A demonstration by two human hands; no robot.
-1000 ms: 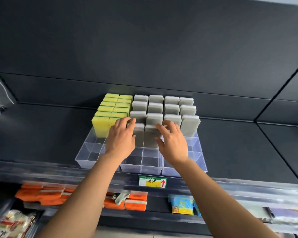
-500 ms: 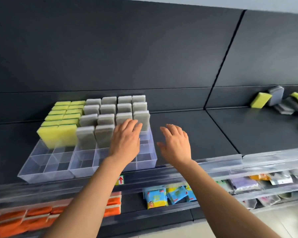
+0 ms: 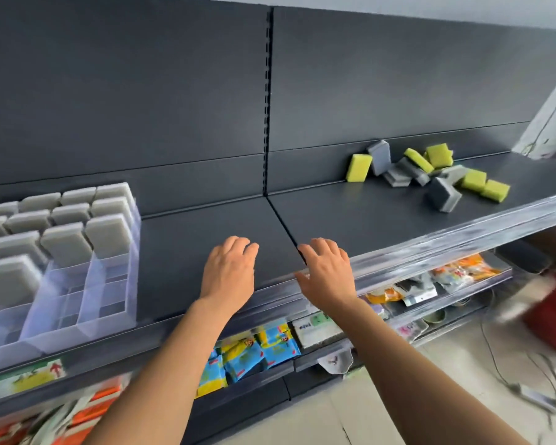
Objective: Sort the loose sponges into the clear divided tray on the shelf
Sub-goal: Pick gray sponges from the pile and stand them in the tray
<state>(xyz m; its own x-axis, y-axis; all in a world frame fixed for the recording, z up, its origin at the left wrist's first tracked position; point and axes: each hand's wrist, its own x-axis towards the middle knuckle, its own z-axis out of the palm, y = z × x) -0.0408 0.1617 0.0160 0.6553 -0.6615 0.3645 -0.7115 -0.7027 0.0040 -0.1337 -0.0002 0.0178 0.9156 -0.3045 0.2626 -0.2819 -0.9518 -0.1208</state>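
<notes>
Both bare hands, left hand [image 3: 228, 274] and right hand [image 3: 328, 273], hovered slack and empty-palmed over the matte dark metal shelf [image 3: 350, 216], between the clear ribbed-plastic divided tray [image 3: 109, 311] of blocky grey foam sponges [image 3: 108, 232] and the loose heap of spongy yellow-green and grey rectangular sponges [image 3: 430, 175].

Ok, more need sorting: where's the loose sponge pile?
In the head view, the loose sponges lie far right on the shelf, near the back panel, beyond the right hand.

The clear divided tray [image 3: 109, 316] sits at the left of the dark shelf [image 3: 206, 220]. Grey sponges [image 3: 66, 247] stand on edge in its rear compartments. Well apart, at the far right, loose sponges [image 3: 442, 195], yellow-green and grey, lie jumbled, two leaning against the back panel [image 3: 398, 91].
</notes>
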